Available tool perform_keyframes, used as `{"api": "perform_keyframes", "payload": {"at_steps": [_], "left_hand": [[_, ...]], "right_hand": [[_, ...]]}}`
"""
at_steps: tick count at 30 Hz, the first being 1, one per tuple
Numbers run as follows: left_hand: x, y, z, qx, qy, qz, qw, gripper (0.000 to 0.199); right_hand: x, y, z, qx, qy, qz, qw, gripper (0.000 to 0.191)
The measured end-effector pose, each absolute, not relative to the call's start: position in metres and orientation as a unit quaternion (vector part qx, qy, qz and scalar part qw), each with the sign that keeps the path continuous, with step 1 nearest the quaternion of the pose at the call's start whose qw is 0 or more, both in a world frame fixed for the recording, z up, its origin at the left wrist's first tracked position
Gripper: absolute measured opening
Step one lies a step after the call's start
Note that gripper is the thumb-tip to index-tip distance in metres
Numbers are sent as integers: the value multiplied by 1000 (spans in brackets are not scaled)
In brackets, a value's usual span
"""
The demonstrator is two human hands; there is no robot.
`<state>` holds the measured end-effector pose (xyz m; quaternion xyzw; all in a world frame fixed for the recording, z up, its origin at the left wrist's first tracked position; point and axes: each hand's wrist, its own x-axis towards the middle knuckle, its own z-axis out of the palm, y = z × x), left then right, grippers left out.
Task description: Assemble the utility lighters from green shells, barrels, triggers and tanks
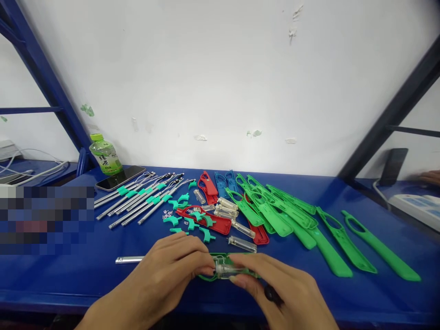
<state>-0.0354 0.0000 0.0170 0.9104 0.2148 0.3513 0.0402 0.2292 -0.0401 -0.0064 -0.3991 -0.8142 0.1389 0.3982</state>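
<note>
Near the middle of the front edge of a blue tabletop (68, 276), a person's two bare hands work on one open green shell (208, 278). The left hand (172, 270) is closed around the shell's end; the right hand (278, 282) pinches a clear plastic tube (225, 272) over it. A silver rod (129, 260) sticks out from under the left hand.

From where I stand, this piece looks partly assembled: tube and white cord (220, 260) are at the shell, which seems not yet closed. Toward the left edge, rods (137, 201) already wear teal clips; the loose parts look unused.

Counting: about eight rods lie at left, six clips visible on them. In the middle are about nine loose teal clips (206, 235), six or seven loose tubes (242, 244) and three red shells (220, 224). Two blue shells (232, 182) lie by the back edge. Roughly ten green shells (381, 250) overlap toward the right edge. One bottle (107, 158) and one phone (121, 178) occupy the back left corner.
</note>
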Motion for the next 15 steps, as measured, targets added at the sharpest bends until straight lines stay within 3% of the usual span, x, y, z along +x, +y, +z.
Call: {"api": "perform_keyframes", "payload": {"at_steps": [4,9,13,15], "left_hand": [[-52,10,24,902,271,334,36,22],[-102,39,28,844,455,280,-50,45],[-128,55,26,818,524,230,-58,49],[-132,58,24,811,545,205,-54,46]], "right_hand": [[236,-40,-6,-416,-813,94,396,24],[226,-28,17,-462,-800,28,380,15],[198,6,54,-528,-817,18,233,19],[182,31,70,-534,-820,10,205,22]]}}
